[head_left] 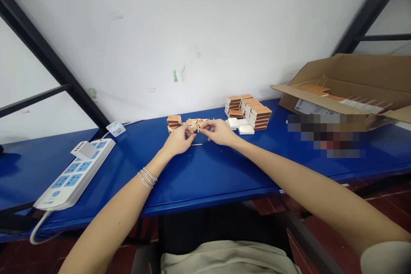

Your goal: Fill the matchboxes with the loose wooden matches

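Left hand (pixel 180 139) and right hand (pixel 221 133), both loosely pinched, partly cover a heap of pale, red-tipped wooden matchsticks (pixel 196 123) at frame centre; whether either grips one is too small to tell.

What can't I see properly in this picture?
In the head view:
Anything pinched by the left hand or right hand: too small.
How many matches are piled: they overlap.
Under the pixelated patch: blurred out.
Right end of the cardboard box: cut off by the edge.
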The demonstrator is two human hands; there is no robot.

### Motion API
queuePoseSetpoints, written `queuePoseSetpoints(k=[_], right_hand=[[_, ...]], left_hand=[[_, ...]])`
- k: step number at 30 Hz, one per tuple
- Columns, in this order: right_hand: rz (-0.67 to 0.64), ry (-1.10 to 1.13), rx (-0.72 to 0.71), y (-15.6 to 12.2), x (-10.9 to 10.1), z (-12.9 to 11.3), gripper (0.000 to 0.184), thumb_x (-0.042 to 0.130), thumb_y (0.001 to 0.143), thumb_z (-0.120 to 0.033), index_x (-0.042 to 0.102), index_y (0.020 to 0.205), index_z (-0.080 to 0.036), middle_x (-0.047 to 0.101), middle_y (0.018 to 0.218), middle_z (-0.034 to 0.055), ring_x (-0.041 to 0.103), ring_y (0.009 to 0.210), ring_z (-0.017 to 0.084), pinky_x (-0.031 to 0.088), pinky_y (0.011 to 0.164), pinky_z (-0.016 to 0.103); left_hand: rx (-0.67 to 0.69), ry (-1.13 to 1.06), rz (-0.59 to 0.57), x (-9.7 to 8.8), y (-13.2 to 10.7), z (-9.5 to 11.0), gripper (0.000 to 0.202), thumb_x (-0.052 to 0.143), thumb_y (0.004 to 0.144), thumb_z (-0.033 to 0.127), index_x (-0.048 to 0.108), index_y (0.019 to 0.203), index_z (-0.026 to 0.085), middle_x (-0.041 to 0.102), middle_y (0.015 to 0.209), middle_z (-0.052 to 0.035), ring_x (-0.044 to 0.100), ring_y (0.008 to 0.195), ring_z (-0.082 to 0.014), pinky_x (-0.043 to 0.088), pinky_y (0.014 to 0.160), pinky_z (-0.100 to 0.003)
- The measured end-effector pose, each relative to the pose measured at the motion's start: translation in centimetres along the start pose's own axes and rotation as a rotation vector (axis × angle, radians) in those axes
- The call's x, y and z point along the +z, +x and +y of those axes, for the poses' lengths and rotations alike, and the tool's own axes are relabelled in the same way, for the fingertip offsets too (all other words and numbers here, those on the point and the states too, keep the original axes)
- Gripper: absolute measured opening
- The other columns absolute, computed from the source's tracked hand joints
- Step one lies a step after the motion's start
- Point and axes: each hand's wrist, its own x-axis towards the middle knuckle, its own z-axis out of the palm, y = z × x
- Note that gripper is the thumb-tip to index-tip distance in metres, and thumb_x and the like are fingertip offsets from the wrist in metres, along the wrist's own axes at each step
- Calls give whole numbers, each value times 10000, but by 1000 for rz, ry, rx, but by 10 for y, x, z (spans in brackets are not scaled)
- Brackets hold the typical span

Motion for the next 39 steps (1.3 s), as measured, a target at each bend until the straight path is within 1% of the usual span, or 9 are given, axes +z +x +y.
queuePoseSetpoints(k=[4,11,15,18,25,29,32,35,39], right_hand=[[-14,-124,-102,-1,-1,-1,148,634,791,-268,724,831,-156,715,749,19,557,550,87,411,578,216],[-323,-197,-278,-9,4,-6,131,639,780,-192,739,853,-150,711,802,46,609,698,122,444,673,227],[-358,-223,-265,-10,2,-8,137,639,769,-166,752,849,-163,716,816,43,602,701,124,443,665,227],[-395,-193,-245,-8,1,-6,129,646,762,-184,755,828,-166,723,790,30,592,658,113,441,640,222],[-99,25,-54,-3,7,1,178,695,752,-311,755,833,-164,736,735,33,643,642,126,481,612,228],[-74,270,60,-1,11,4,167,738,708,-303,733,778,-151,728,693,49,670,629,149,518,559,233],[-49,285,131,2,8,6,123,712,720,-252,705,767,-139,715,680,51,658,579,142,513,509,228],[-41,129,45,3,2,7,90,690,727,-220,705,769,-142,709,687,39,648,604,128,503,555,219],[-291,-103,-153,-1,-5,2,105,673,739,-223,742,791,-163,719,728,22,630,661,118,476,637,219]], left_hand=[[-61,145,0,-4,2,-8,195,639,782,379,608,796,187,696,746,-25,617,663,-171,423,605,-286],[-85,142,-106,-2,6,-12,95,628,740,256,687,735,182,703,721,-36,624,653,-171,442,610,-284],[-67,126,-148,-3,7,-14,99,593,736,196,687,714,176,684,675,-27,601,612,-154,444,595,-267],[-76,11,-138,-2,8,-16,124,590,772,247,656,709,163,647,630,-15,556,551,-133,420,541,-253],[-207,-562,-173,2,4,-1,170,581,863,321,531,815,166,555,594,30,419,398,-47,302,380,-183],[-202,-666,-176,4,1,8,203,609,851,357,507,884,184,625,734,-4,512,452,-66,328,365,-175],[-159,-488,-115,2,2,4,164,610,838,301,552,942,188,677,837,-34,589,538,-101,412,436,-210],[-145,-43,52,-3,3,-3,98,606,803,203,608,900,195,708,823,-39,652,717,-168,492,638,-278],[-206,262,51,-7,4,-10,96,608,789,260,644,863,211,715,804,-50,656,829,-231,478,727,-319]])
